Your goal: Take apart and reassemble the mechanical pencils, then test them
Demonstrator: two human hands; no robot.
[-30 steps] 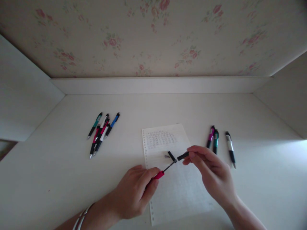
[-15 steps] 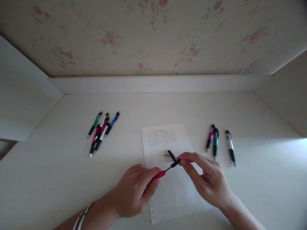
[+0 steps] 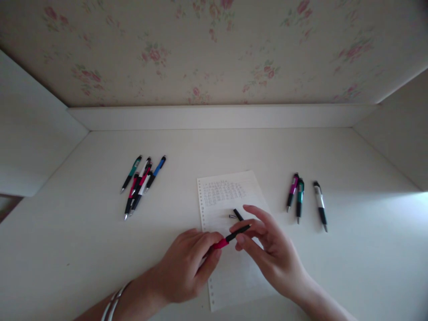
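My left hand [image 3: 190, 265] is closed around the pink barrel of a ballpoint pen [image 3: 220, 244]. The pen's black rubber grip [image 3: 236, 232] sits against the barrel, and a small point shows at its far end. My right hand [image 3: 267, 249] has its thumb and a finger on either side of that grip, with the index finger raised. Just behind the fingers, a short black tube [image 3: 238, 215] and a small silvery pen tip [image 3: 232, 216] lie on a sheet of lined paper [image 3: 234, 285]. The barrel's rear end is hidden in my left hand.
Several pens [image 3: 140, 185] lie in a loose pile on the left of the white desk [image 3: 100, 249]. On the right are a purple pen [image 3: 293, 191], a green pen [image 3: 300, 200] and a white pen [image 3: 320, 205]. A floral wall [image 3: 214, 58] rises behind.
The black grip has slid along the thin refill to meet the pink barrel, covering the refill except for its point. My right hand has moved left, and its index finger has lifted.
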